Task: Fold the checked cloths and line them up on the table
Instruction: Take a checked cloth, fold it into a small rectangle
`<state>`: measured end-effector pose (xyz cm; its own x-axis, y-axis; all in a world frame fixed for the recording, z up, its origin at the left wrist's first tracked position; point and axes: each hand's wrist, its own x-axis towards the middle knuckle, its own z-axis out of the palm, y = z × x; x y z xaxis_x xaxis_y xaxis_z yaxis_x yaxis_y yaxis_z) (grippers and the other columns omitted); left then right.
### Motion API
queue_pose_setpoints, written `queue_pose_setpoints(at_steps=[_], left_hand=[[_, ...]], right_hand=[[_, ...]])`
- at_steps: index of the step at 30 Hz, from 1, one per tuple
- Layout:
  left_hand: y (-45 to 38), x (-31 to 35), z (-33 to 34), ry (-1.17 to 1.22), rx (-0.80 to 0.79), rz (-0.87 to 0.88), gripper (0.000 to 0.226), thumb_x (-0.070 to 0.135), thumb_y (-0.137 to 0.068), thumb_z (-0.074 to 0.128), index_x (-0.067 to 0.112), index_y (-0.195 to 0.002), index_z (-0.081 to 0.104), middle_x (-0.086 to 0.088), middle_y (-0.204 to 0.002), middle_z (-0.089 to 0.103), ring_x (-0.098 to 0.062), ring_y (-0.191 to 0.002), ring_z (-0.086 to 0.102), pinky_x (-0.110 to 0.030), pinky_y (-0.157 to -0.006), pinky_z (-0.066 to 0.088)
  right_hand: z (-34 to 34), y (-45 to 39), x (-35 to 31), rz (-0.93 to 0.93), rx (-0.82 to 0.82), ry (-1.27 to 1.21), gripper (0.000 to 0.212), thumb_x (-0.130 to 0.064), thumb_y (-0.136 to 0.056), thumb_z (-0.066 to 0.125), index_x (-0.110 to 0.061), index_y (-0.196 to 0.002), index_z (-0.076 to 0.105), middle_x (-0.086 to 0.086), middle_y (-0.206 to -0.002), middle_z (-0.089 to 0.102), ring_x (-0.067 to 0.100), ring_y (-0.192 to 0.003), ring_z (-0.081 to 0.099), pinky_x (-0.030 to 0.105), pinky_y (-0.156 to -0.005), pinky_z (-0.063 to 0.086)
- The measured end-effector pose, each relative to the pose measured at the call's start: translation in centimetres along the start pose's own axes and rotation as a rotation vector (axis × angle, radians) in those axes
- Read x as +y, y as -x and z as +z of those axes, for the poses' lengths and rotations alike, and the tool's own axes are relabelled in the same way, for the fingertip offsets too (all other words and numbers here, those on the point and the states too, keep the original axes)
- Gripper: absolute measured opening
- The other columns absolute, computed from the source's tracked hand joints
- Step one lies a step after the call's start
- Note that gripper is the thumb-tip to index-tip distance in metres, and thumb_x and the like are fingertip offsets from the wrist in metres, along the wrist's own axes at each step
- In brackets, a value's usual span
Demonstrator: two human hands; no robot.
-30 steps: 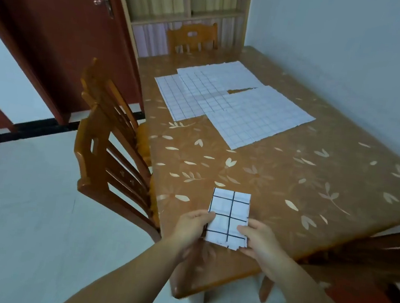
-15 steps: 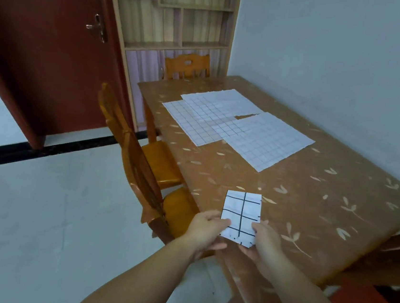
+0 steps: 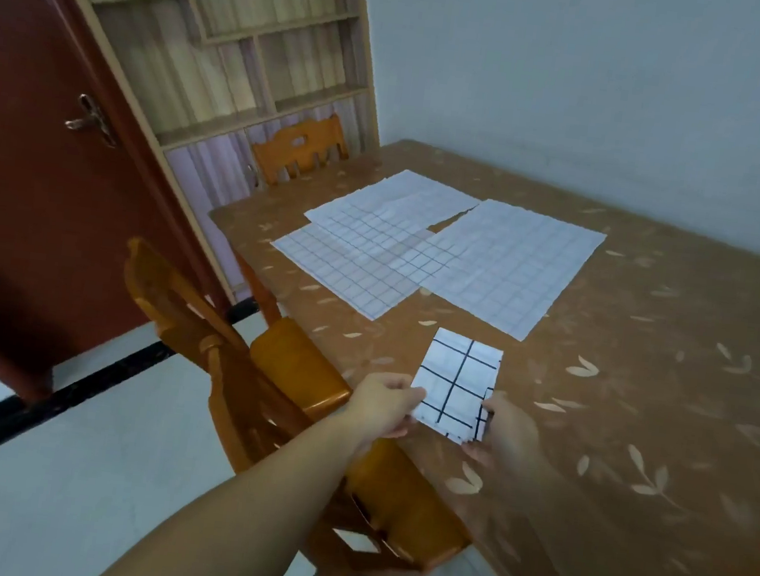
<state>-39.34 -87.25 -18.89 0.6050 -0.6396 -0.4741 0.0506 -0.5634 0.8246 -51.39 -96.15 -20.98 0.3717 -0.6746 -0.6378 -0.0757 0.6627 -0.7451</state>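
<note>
Near the table's [image 3: 638, 412] front-left corner, both hands pinch a folded checked cloth [image 3: 455, 384]: the left hand [image 3: 383, 406] its left edge, the right hand [image 3: 506, 432] its frayed right corner. Setting it down square, edges aligned, would serve best. White, bold black grid; three unfolded checked cloths [image 3: 448, 257] overlap farther back.

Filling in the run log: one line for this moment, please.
stage: folding | left hand: holds folded cloth | right hand: holds same cloth | unfolded cloths: three, overlapping, flat on table
</note>
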Motion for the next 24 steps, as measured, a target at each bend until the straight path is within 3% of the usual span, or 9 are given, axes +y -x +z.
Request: queue_pose_setpoints(at_steps=[2, 4, 6, 9, 12, 16, 19, 22, 24], left_hand=[[-2.1, 0.8, -0.9, -0.045, -0.021, 0.015, 0.021, 0.024, -0.097, 0.057, 0.014, -0.079, 0.061, 0.014, -0.079, 0.057, -0.018, -0.093, 0.063, -0.03, -0.081, 0.054], [-4.4, 1.2, -1.3, -0.12, -0.074, 0.019, 0.02, 0.026, -0.096, 0.059, 0.019, -0.078, 0.055, 0.007, -0.079, 0.054, -0.015, -0.085, 0.061, -0.033, -0.086, 0.053], [-5.9, 1.2, -1.3, -0.18, -0.121, 0.025, 0.011, 0.032, -0.092, 0.064, 0.022, -0.089, 0.061, 0.004, -0.09, 0.06, -0.011, -0.085, 0.063, -0.033, -0.086, 0.056], [-8.7, 1.0, -0.4, -0.262, -0.211, 0.062, 0.038, 0.03, -0.091, 0.067, 0.022, -0.126, 0.058, 0.004, -0.102, 0.065, -0.01, -0.086, 0.066, -0.022, -0.073, 0.056], [-10.8, 0.1, 0.8, -0.311, -0.337, 0.083, 0.04, 0.016, -0.092, 0.065, 0.017, -0.13, 0.056, 0.004, -0.093, 0.064, -0.009, -0.074, 0.064, -0.019, -0.06, 0.052], [-13.9, -3.0, 1.2, -0.414, -0.496, 0.113, 0.046, 0.006, -0.084, 0.066, 0.019, -0.127, 0.059, -0.001, -0.105, 0.066, -0.02, -0.091, 0.067, -0.03, -0.069, 0.058], [-15.2, -4.4, 1.1, -0.439, -0.621, 0.143, 0.043, -0.004, -0.088, 0.06, 0.016, -0.125, 0.057, -0.002, -0.097, 0.066, -0.02, -0.088, 0.065, -0.019, -0.058, 0.049], [-15.8, -5.7, 1.0, -0.474, -0.701, 0.169, 0.038, -0.008, -0.09, 0.056, 0.007, -0.124, 0.057, 0.004, -0.09, 0.062, -0.018, -0.091, 0.061, -0.026, -0.075, 0.053], [-16.1, -6.2, 0.7, -0.522, -0.739, 0.191, 0.035, -0.002, -0.091, 0.057, 0.009, -0.124, 0.058, 0.003, -0.098, 0.065, -0.018, -0.095, 0.062, -0.032, -0.084, 0.053]], right_hand=[[0.8, -1.5, -0.7, -0.032, 0.036, 0.006, 0.013, -0.004, -0.096, 0.049, -0.011, -0.088, 0.056, 0.017, -0.11, 0.064, 0.016, -0.075, 0.058, 0.03, -0.069, 0.053], [1.2, -2.4, -1.4, -0.09, 0.065, 0.084, 0.007, -0.008, -0.096, 0.052, -0.007, -0.099, 0.058, 0.02, -0.116, 0.063, 0.021, -0.083, 0.062, 0.028, -0.068, 0.053], [0.8, -3.4, -1.2, -0.169, 0.077, 0.203, 0.016, -0.01, -0.096, 0.049, -0.005, -0.105, 0.061, 0.023, -0.117, 0.063, 0.029, -0.089, 0.063, 0.038, -0.071, 0.055], [0.1, -4.9, -0.7, -0.199, 0.176, 0.349, 0.021, -0.005, -0.092, 0.047, -0.007, -0.105, 0.064, 0.006, -0.094, 0.068, 0.026, -0.081, 0.066, 0.038, -0.063, 0.058], [-0.3, -5.6, 0.8, -0.177, 0.304, 0.422, 0.021, -0.003, -0.087, 0.05, -0.01, -0.098, 0.067, -0.002, -0.081, 0.068, 0.021, -0.073, 0.067, 0.038, -0.064, 0.058], [0.4, -6.2, 4.3, -0.049, 0.504, 0.371, 0.021, 0.001, -0.084, 0.053, -0.012, -0.088, 0.069, 0.003, -0.079, 0.073, 0.02, -0.068, 0.071, 0.032, -0.057, 0.058], [1.0, -6.8, 6.3, 0.001, 0.611, 0.383, 0.022, -0.003, -0.082, 0.055, -0.013, -0.092, 0.071, 0.005, -0.089, 0.075, 0.021, -0.079, 0.07, 0.032, -0.071, 0.057], [1.4, -7.2, 7.3, 0.041, 0.704, 0.396, 0.026, -0.007, -0.08, 0.058, -0.01, -0.101, 0.072, 0.006, -0.095, 0.074, 0.024, -0.089, 0.067, 0.034, -0.081, 0.054], [1.6, -7.3, 7.9, 0.051, 0.726, 0.402, 0.028, -0.011, -0.081, 0.058, -0.008, -0.105, 0.072, 0.008, -0.098, 0.073, 0.026, -0.091, 0.067, 0.038, -0.085, 0.054]])
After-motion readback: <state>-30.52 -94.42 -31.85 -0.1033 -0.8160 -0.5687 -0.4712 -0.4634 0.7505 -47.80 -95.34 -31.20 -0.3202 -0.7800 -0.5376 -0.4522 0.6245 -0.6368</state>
